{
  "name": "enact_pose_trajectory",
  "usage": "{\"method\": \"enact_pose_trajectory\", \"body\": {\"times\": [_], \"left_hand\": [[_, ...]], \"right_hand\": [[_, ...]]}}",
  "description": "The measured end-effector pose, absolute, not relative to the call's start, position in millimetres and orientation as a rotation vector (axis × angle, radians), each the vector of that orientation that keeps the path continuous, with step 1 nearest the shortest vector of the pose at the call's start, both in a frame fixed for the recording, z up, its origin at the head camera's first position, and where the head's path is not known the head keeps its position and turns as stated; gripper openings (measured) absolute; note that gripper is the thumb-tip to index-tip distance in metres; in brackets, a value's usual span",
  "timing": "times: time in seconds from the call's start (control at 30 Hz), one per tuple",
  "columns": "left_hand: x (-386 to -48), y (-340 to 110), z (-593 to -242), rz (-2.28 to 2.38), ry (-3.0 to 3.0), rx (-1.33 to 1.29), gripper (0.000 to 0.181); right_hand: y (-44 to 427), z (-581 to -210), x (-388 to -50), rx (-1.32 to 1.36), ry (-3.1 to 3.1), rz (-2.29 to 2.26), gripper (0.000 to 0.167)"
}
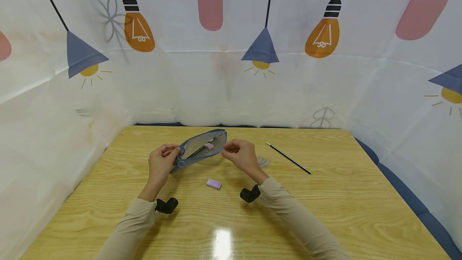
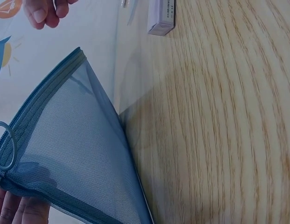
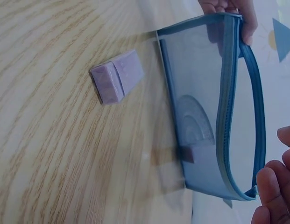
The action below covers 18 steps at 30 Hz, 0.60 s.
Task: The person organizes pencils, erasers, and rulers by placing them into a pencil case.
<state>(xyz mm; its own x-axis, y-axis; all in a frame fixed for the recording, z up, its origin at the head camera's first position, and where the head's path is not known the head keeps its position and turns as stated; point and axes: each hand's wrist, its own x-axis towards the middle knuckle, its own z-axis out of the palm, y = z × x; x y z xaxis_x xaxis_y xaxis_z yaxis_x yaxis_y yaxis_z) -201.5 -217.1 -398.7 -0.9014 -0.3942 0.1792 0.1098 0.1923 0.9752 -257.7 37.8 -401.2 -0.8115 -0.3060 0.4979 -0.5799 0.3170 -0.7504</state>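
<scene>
In the head view, the left hand is pinching the gaping pouch beyond 1 loose eraser; left wrist, that grip is sitting near the zip ring; right wrist, the right hand is hovering beside the other corner, fingers parted; steadying that corner should help spread the mouth.

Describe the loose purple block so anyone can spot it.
On the table, find the blue pouch in the left hand. Just nearer the head camera lies the purple block, loose on wood; the pink block sits inside the pouch.
</scene>
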Motion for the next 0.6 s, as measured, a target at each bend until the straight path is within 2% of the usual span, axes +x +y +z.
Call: {"method": "enact_pose_trajectory", "body": {"times": [0.6], "left_hand": [[-200,-217,-400,-1.743,-2.098,0.257,0.019]], "right_hand": [[50,-403,-234,0.845,-2.47,1.537,0.01]]}}
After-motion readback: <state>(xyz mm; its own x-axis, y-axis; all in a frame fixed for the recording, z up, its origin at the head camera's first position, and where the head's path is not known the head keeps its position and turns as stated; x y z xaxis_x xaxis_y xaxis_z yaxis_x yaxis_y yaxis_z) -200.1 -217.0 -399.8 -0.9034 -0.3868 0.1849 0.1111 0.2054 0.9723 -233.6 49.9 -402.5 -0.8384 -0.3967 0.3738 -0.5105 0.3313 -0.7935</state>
